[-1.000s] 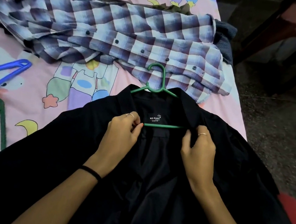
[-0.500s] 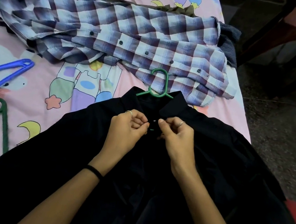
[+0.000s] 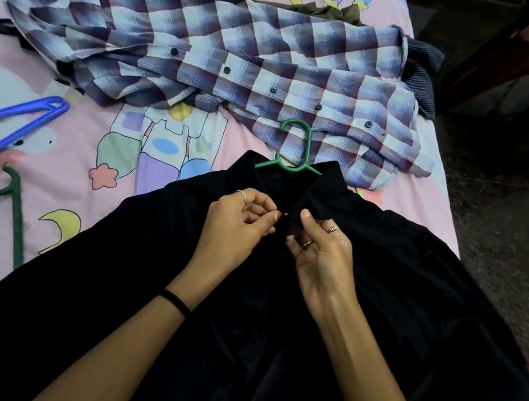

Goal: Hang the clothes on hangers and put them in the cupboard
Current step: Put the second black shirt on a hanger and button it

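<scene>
While both hands' fingers [image 3: 306,214] pinch the black shirt [image 3: 414,293] collar, its green hanger [image 3: 292,156] lies just beyond.

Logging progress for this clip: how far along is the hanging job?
Done: a green hanger sits inside the black shirt, its hook poking out past the collar. In hand: left hand and right hand pinch the shirt's front edges together just below the collar, apparently to fasten it. Left: the checked shirt lies unhung on the bed, spare hangers lie beside it, and no cupboard is in view.
</scene>
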Demonstrator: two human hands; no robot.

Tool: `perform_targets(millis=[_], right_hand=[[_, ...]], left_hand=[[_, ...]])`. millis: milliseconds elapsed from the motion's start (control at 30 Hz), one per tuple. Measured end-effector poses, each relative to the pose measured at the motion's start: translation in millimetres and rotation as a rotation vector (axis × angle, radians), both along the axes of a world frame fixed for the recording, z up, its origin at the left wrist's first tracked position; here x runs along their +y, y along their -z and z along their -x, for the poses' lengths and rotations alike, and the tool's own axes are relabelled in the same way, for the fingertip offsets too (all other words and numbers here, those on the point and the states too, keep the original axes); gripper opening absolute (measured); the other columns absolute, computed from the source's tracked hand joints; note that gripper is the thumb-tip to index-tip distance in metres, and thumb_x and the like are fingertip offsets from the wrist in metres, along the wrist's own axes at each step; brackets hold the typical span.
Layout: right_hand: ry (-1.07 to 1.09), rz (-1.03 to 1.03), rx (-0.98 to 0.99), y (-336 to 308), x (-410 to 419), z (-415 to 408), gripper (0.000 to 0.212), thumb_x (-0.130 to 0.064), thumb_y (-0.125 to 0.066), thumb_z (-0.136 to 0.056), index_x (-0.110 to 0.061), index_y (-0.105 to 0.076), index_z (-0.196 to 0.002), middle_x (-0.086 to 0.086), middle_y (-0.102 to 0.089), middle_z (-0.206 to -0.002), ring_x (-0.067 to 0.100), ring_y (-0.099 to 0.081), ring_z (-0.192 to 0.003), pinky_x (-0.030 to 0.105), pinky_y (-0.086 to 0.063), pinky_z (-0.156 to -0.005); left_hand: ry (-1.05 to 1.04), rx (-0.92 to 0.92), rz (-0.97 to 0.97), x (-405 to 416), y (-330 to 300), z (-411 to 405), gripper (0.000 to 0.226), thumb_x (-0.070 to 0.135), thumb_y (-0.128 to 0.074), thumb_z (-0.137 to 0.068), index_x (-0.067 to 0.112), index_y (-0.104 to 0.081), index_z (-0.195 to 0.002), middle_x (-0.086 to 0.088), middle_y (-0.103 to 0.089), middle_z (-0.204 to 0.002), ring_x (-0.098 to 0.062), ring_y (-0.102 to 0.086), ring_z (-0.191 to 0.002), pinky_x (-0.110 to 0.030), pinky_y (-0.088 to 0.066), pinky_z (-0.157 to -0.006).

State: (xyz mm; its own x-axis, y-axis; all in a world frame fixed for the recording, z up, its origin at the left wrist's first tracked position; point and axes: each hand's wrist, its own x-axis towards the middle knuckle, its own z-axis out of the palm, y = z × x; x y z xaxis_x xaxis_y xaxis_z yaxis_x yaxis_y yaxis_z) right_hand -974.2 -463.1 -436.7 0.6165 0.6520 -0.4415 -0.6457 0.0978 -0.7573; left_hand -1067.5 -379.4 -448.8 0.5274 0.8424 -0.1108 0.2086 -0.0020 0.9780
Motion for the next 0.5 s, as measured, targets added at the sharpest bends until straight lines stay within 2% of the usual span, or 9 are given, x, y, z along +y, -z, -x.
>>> perform_targets(millis=[133,267,500], right_hand=[[0.018,-0.022,0.017,1.5,-1.7,3.9,0.030,-0.007,-0.058,-0.093,-0.013,-0.049,-0.065,-0.003,-0.056,-0.061,0.007,-0.056,-0.056,0.022,-0.054,-0.061],[-0.011,-0.059,0.019,2.4,-4.2,6.6,0.017,0.004,-0.057,-0.090,-0.009,-0.058,-0.079,0.000,-0.059,-0.069,0.008,-0.059,-0.064,0.020,-0.054,-0.064],[-0.048,-0.041,-0.003,2.1,-3.6,9.7,0.019,0.014,-0.057,-0.084,-0.004,-0.057,-0.088,0.006,-0.058,-0.076,0.011,-0.060,-0.069,0.019,-0.052,-0.066]], left_hand=[[-0.001,-0.003,-0.008,0.7,-2.5,1.6,0.013,0.005,-0.070,-0.084,0.016,-0.066,-0.080,-0.004,-0.067,-0.072,-0.007,-0.067,-0.062,-0.016,-0.052,-0.063],[0.009,0.004,-0.021,0.0,-2.8,2.8,0.008,0.006,-0.071,-0.085,0.013,-0.067,-0.082,-0.005,-0.068,-0.073,-0.007,-0.067,-0.063,-0.016,-0.051,-0.064],[0.019,0.005,-0.001,0.0,-3.5,1.9,0.006,0.003,-0.069,-0.085,0.008,-0.066,-0.083,-0.010,-0.067,-0.075,-0.007,-0.066,-0.061,-0.016,-0.052,-0.060]])
